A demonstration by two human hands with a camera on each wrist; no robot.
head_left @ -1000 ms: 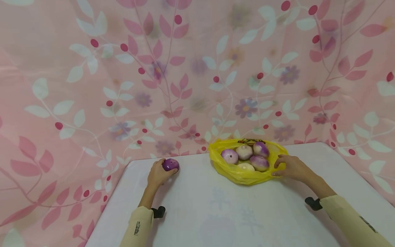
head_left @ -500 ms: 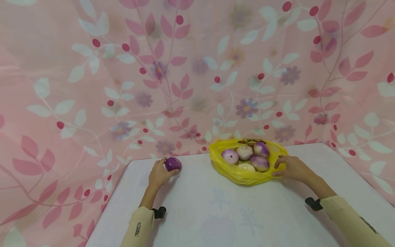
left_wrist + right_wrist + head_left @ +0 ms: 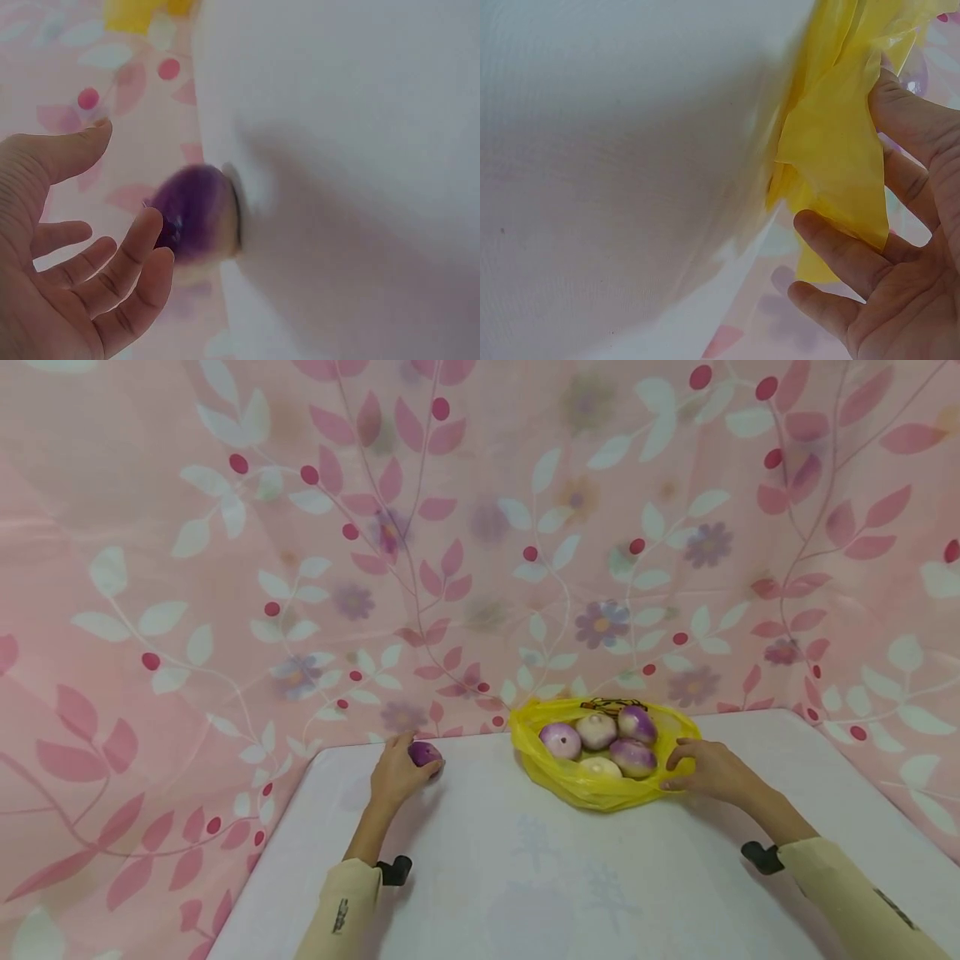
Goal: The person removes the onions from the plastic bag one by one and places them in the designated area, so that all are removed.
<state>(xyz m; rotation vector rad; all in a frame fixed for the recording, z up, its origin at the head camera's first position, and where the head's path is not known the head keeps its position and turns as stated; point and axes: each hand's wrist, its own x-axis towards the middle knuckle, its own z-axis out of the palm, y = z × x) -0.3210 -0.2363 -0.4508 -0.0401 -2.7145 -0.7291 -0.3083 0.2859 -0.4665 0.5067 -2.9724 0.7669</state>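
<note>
At the table's far left, a purple turnip stands on the white cloth, partly covered by my left hand in the head view. The left wrist view shows the thumb well away from the turnip and the fingers loosely spread; the fingertips are by its near side, contact unclear. A yellow plastic bag lies wide open at the back right, holding several purple-and-white turnips. My right hand holds the bag's right rim, the yellow film running between thumb and fingers.
The table has a white cloth with faint printed marks. A pink floral curtain hangs right behind its back edge. Dark wrist mounts jut from both sleeves.
The purple turnip has shifted slightly right and turned, with my left hand moving the same way and covering more of it. My right hand and the bag stay as they were.
</note>
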